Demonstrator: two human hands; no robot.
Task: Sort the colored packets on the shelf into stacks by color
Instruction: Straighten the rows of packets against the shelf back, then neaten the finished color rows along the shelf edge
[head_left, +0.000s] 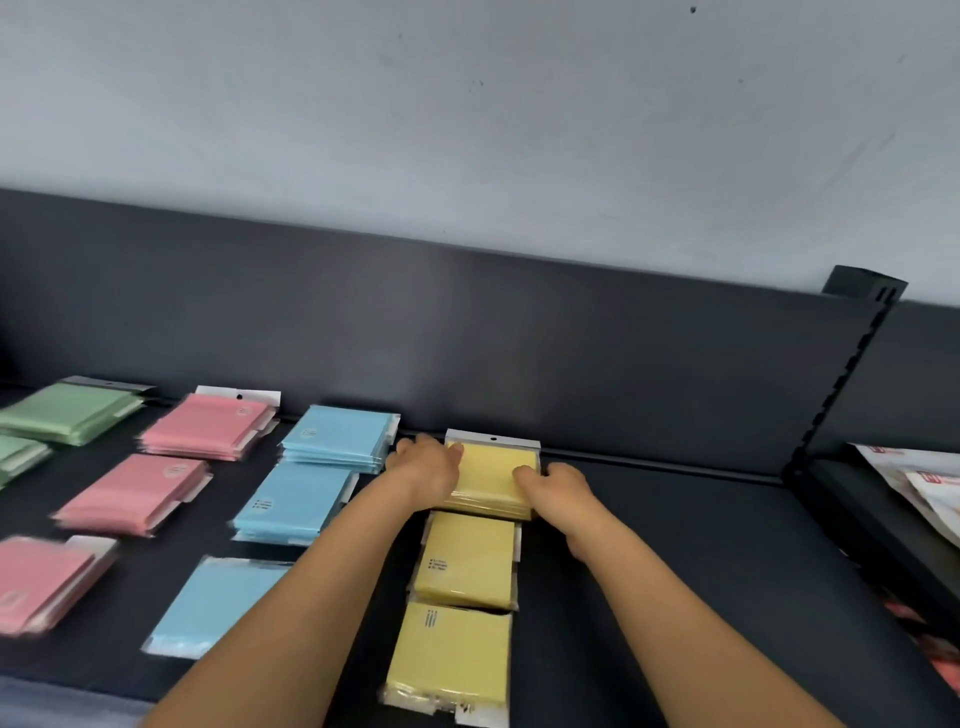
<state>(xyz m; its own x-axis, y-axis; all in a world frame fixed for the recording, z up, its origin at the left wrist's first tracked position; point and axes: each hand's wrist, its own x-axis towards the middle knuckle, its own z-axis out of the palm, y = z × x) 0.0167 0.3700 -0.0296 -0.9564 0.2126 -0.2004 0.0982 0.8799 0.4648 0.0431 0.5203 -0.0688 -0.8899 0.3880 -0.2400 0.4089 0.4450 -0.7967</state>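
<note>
2 hands clamp the rear yellow stack (493, 480) from either side: the left hand (427, 464) curls its fingers over the left edge and the right hand (553, 486) grips the right edge, so the hands sit apart with the packets held between them. That stack lies on the dark shelf (675, 545), its white hang tab against the back panel (519, 338). Just in front of it, in 1 column, lie the middle yellow stack (470, 558) and the front yellow stack (449, 654). Leftward come 3 blue stacks (296, 501), 3 pink stacks (132, 493) and 2 green stacks (70, 413), blurred toward the edge. White-and-red packets (924, 488) lie on the neighbouring shelf at the right. Sorting looks nearly finished, and this step is probably a squaring-up. The sleeves look glossy, so an uneven squeeze could bow the pile and let packets slide out toward the rear blue stack (340, 436), just beside the left hand, or onto the middle yellow stack. The left forearm crosses above the front blue stack (218, 603); dropping it could drag that pile askew.
</note>
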